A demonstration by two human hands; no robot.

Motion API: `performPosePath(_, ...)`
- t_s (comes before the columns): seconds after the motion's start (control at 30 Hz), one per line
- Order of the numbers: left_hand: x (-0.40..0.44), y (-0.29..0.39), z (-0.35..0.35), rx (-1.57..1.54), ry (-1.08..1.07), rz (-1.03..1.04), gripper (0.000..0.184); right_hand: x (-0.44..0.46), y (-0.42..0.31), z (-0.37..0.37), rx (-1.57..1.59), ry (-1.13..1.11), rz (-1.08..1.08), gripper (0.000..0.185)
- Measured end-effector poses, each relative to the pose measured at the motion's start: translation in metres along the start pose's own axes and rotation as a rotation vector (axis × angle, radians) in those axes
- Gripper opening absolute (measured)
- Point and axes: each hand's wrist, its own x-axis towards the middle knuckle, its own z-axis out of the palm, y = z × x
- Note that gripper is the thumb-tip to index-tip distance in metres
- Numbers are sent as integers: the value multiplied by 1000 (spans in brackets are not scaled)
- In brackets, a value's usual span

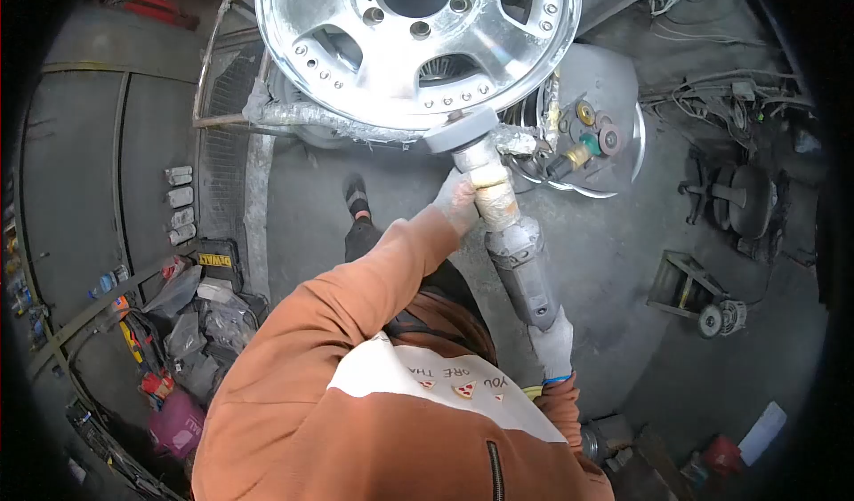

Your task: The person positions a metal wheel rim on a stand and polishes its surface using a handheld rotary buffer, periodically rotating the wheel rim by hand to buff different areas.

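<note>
A shiny silver alloy wheel (391,83) with large openings and bolt holes fills the top middle. Against or very near its lower rim is the round grey disc (463,130) of a long power polisher (525,274); contact is hard to make out. My left hand (458,200), in a pale, dusty glove, wraps the polisher's taped neck just behind the disc. At the tool's rear end, my right hand (553,345) is closed around the body, also gloved. The fingers of both hands are partly hidden.
Beside the wheel, a grey surface (614,79) carries several small abrasive discs (609,138) and a small green-and-yellow tool (576,156). A stool (747,200) and a motor (722,318) stand right. Left are a DeWalt case (218,259), bags (178,292) and a mesh frame (227,119).
</note>
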Motion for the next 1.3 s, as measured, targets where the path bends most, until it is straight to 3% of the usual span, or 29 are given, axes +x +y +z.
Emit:
performPosePath(0.07, -4, 1, -2, -22, 3, 7, 36, 2, -2, 0, -3, 0, 47, 50)
performPosePath(0.13, -11, 5, -13, -105, -25, 59, 45, 7, -8, 9, 9, -16, -43, 61)
performPosePath(0.23, -35, 29, -41, -57, 44, 88, 47, 14, -15, 38, 39, -37, -155, 59)
performPosePath(0.43, -60, 74, -53, -90, 157, 77, 43, 25, -39, 66, 36, -142, -129, 60)
performPosePath(0.63, -34, 44, -23, -137, 164, -16, 41, 31, -5, 30, 0, -79, -153, 61)
performPosePath(0.8, 4, 2, 6, -150, -22, -33, 41, 38, 10, -20, 16, 77, -144, 54)
performPosePath(1.0, -1, -6, -4, -111, -114, 49, 50, 50, 18, -24, 19, 50, -95, 56)
performPosePath(1.13, -36, 33, -17, -87, 66, 32, 46, 54, -6, 9, 33, -24, -171, 57)
performPosePath(1.3, -58, 69, -71, -96, 183, 170, 44, 61, -36, 64, 90, -85, -201, 52)
